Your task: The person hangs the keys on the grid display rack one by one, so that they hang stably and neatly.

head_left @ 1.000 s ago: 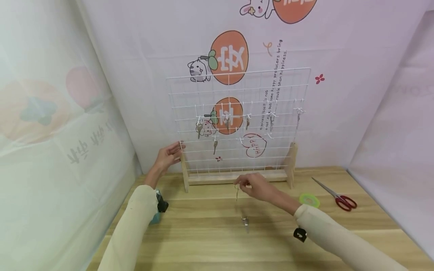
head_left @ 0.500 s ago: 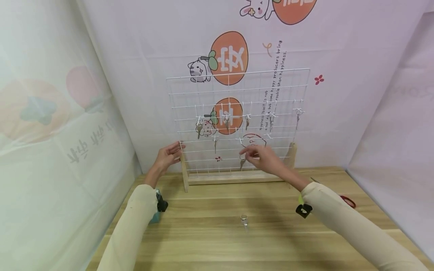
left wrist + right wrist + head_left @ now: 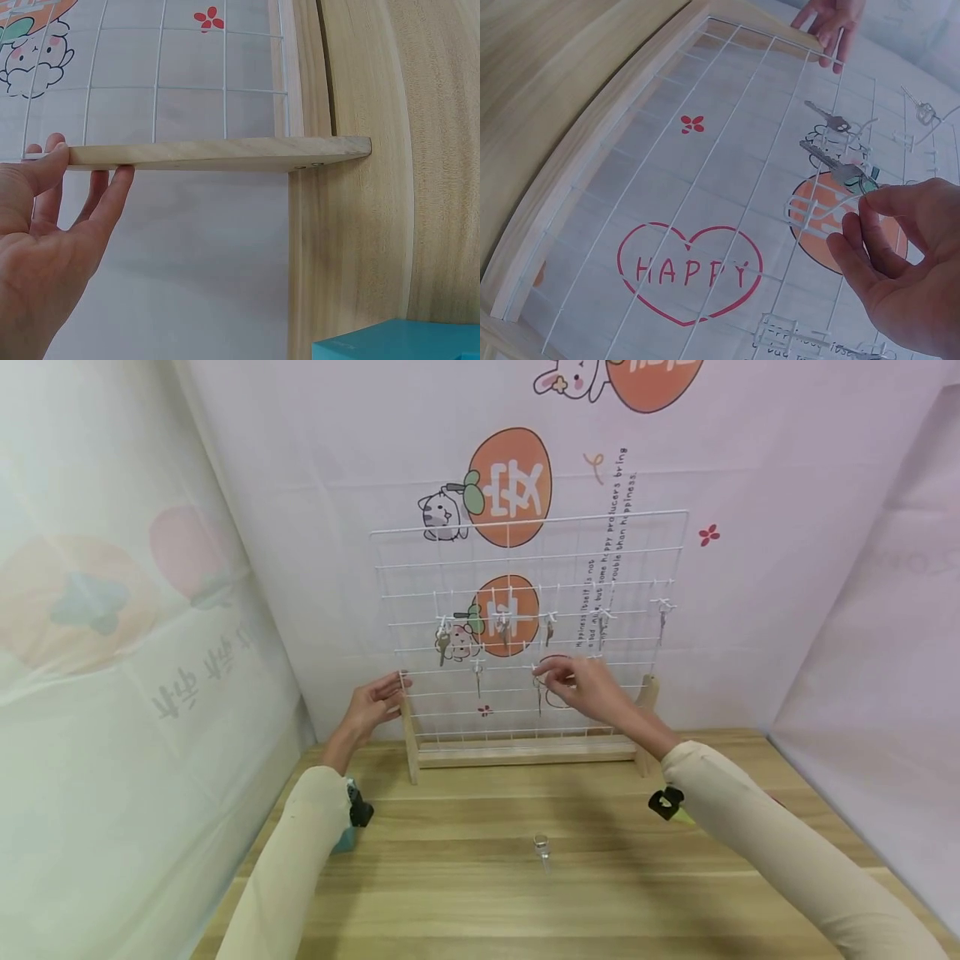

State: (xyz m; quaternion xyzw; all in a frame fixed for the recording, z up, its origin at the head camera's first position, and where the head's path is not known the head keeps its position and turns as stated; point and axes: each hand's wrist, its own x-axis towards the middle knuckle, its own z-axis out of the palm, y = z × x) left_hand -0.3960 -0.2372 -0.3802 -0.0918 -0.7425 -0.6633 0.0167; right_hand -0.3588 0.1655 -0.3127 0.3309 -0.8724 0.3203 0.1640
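Note:
A white wire grid rack (image 3: pixel 525 522) with wooden side posts stands on the table. My left hand (image 3: pixel 372 703) grips the left wooden post (image 3: pixel 217 152), thumb on one face and fingers on the other. At a lower hook (image 3: pixel 832 205), my right hand (image 3: pixel 588 687) pinches the ring of a key (image 3: pixel 831 160) between thumb and forefinger. The key points down beside the grid; whether its ring is over the hook I cannot tell. Another hanging key (image 3: pixel 478 681) is left of it, and several keys, including one at upper left (image 3: pixel 443 646), hang higher.
One key with a ring (image 3: pixel 543 850) lies on the wooden table (image 3: pixel 450 893). A teal box (image 3: pixel 397 341) sits by the left wrist. Behind the right wrist, a yellow-green object (image 3: pixel 683 815) is mostly hidden. A printed cloth (image 3: pixel 322 568) forms the backdrop.
My right hand has risen from near the rack's base to the lower hook, carrying the key. The sleeve now covers the red-handled scissors. My left hand stays on the post.

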